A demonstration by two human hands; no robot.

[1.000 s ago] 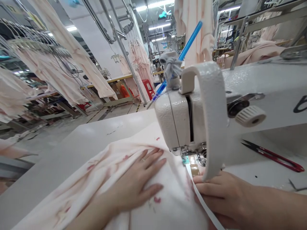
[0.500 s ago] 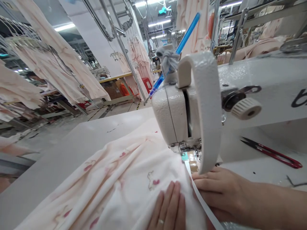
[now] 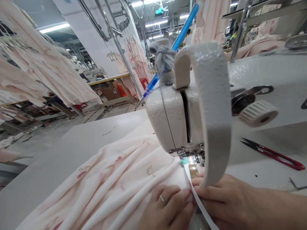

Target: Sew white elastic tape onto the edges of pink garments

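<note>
A pale pink printed fabric [image 3: 112, 185] lies bunched in folds on the white sewing table [image 3: 59, 153]. It runs under the presser foot [image 3: 185, 159] of a white sewing machine [image 3: 182, 105]. My left hand [image 3: 168, 207], with a ring on one finger, has its fingers curled and pinches the fabric edge just in front of the foot. My right hand [image 3: 223, 201] lies right beside it with fingers pressed together on the same fabric edge. A white elastic tape [image 3: 200, 204] runs from the foot back between both hands.
Red-handled thread snips [image 3: 273, 155] lie on the table to the right of the machine head. A blue pen [image 3: 172, 48] is tied to the top of the machine. Pink garments [image 3: 48, 76] hang on racks at left; red stools and worktables stand behind.
My left hand slid back from flat on the fabric to the edge near the foot and curled into a pinch. The fabric gathered into tighter folds. My right hand stayed put.
</note>
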